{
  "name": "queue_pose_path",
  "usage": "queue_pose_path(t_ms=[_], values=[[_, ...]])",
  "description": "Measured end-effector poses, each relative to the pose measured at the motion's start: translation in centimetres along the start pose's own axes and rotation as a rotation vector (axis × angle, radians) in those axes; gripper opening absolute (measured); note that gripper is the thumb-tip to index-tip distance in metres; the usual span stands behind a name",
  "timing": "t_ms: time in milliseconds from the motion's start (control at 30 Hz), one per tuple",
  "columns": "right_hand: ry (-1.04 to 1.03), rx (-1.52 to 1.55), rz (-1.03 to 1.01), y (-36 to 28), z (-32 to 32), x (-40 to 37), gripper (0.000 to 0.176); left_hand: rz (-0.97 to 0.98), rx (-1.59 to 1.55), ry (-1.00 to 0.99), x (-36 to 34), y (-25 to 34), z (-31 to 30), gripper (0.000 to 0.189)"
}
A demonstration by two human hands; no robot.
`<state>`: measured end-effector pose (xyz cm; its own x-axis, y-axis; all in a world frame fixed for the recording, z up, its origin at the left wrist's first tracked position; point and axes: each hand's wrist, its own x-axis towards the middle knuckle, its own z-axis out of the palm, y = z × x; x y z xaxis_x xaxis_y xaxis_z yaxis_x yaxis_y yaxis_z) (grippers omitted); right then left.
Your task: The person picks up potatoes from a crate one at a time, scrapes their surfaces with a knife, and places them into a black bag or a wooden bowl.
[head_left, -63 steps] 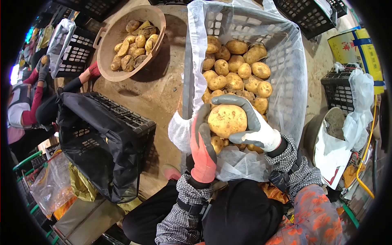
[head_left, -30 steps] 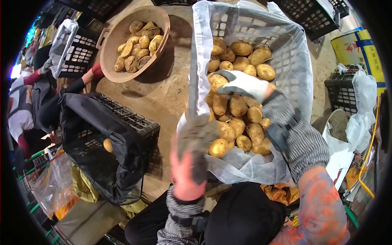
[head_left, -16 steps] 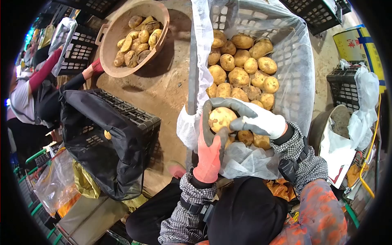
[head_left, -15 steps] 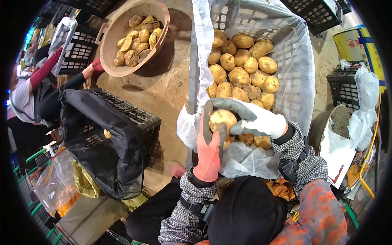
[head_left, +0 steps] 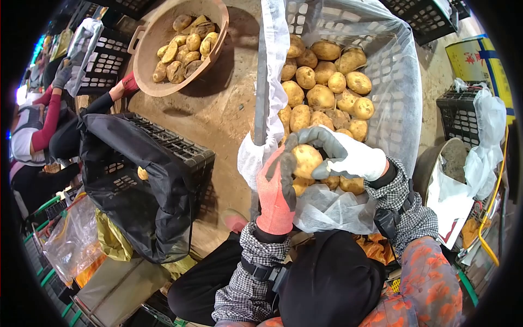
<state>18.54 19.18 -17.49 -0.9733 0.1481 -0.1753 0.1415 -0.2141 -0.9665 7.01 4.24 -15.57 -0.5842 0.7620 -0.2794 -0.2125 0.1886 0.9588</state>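
On R side is a yellow-blue box (head_left: pixel 467 62), w/ blk crate (head_left: pixel 453 111) near; a yellow cable (head_left: pixel 486 251) curves below. Lower L: a clear plastic bag (head_left: pixel 71 231).

One pink-and-grey gloved hand (head_left: pixel 277 185), one white-and-grey gloved hand (head_left: pixel 348 155), over fifteen round yellow potatoes (head_left: pixel 307 162), one round brown plastic tub (head_left: pixel 151 43).
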Motion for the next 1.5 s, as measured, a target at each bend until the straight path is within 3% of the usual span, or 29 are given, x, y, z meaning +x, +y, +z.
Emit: queue_pose_path(t_ms=[33, 100, 167, 233, 267, 333, 367, 400, 467, 533, 667, 800, 867, 933, 1000, 1067, 1100, 1133, 1200, 1367, 1467, 1500], values=[[0.000, 0.000, 0.000, -0.4, -0.2, -0.4, 0.061, -0.122, -0.217, 0.035, 0.0, 0.3, 0.2, 0.035], [-0.022, 0.111, 0.252, -1.6, -0.7, -1.3, 0.060, -0.136, -0.196, 0.034, 0.0, -0.8, -0.1, 0.034], [-0.030, 0.125, 0.140, -1.5, -0.8, -1.0, 0.059, -0.147, -0.172, 0.032, 0.2, -1.5, -0.5, 0.033], [-0.032, 0.129, 0.023, -1.6, -0.8, -0.7, 0.059, 0.457, 0.618, -0.050, 0.8, -1.2, -0.9, 0.037], [0.023, 0.245, -0.005, -1.5, -0.5, -0.6, 0.060, 0.465, 0.616, -0.051, 0.8, -0.9, -0.2, 0.037], [0.076, 0.359, -0.034, -1.2, -0.2, -0.7, 0.061, 0.101, 0.057, -0.037, 0.3, 0.3, 1.8, 0.050], [0.094, 0.277, -0.119, -0.9, -0.2, -0.5, 0.059, -0.039, 0.036, -0.258, 0.4, 0.2, 0.9, 0.056], [0.111, 0.198, -0.204, -0.7, -0.3, -0.4, 0.057, -0.035, 0.036, -0.254, 0.4, 0.1, 0.7, 0.056], [0.114, 0.031, -0.268, -0.5, -0.9, -0.2, 0.064, -0.116, -0.402, -0.161, 0.2, -0.1, 0.5, 0.058], [0.205, -0.671, -0.385, -1.3, -1.5, 0.0, 0.064, -0.044, -0.387, -0.190, 0.3, -1.1, 0.5, 0.064], [0.265, -0.711, -0.160, -2.0, 0.3, -0.2, 0.069, 0.027, -0.454, -0.091, 0.1, -1.5, 0.6, 0.065], [0.369, -0.859, -0.198, 0.4, 1.1, -0.7, 0.058, -0.183, -0.533, -0.078, -0.1, -0.8, 0.2, 0.065], [0.356, -1.001, -0.303, -0.2, 1.2, -0.9, 0.048, -0.241, -0.546, -0.077, -0.2, -1.1, -0.1, 0.067], [0.612, -1.183, -0.536, 1.9, 0.5, -0.9, 0.044, -0.207, -0.444, -0.085, -0.3, -2.2, -0.4, 0.070], [0.603, -1.097, -0.546, 1.9, 0.0, -0.7, 0.047, -0.140, -0.350, -0.080, 0.2, -1.7, 0.0, 0.073], [0.246, -0.154, 0.058, -0.4, 0.2, 0.0, 0.051, -0.078, -0.255, -0.071, 0.2, -0.8, 0.5, 0.076], [0.279, -0.240, 0.140, -0.7, 0.6, -0.1, 0.055, -0.076, -0.307, -0.046, 0.1, -0.4, 0.7, 0.077], [0.281, -0.239, 0.141, -0.9, 0.8, 0.0, 0.055, -0.076, -0.359, -0.021, 0.1, -0.2, 0.9, 0.077], [0.284, -0.343, -0.076, -1.1, 1.0, 0.3, 0.057, -0.085, -0.366, -0.026, 0.1, -0.6, 0.8, 0.077], [0.280, -0.377, -0.122, -1.1, 1.0, 0.0, 0.055, -0.079, -0.302, -0.058, 0.2, -1.9, 0.4, 0.079], [0.289, -0.365, -0.277, 1.5, 0.2, -0.5, 0.047, -0.035, -0.394, -0.114, 0.2, -0.9, 0.7, 0.081], [0.372, -0.669, -0.414, 2.6, 0.2, -0.4, 0.042, -0.063, -0.421, -0.126, 0.1, -0.6, 0.7, 0.078]])
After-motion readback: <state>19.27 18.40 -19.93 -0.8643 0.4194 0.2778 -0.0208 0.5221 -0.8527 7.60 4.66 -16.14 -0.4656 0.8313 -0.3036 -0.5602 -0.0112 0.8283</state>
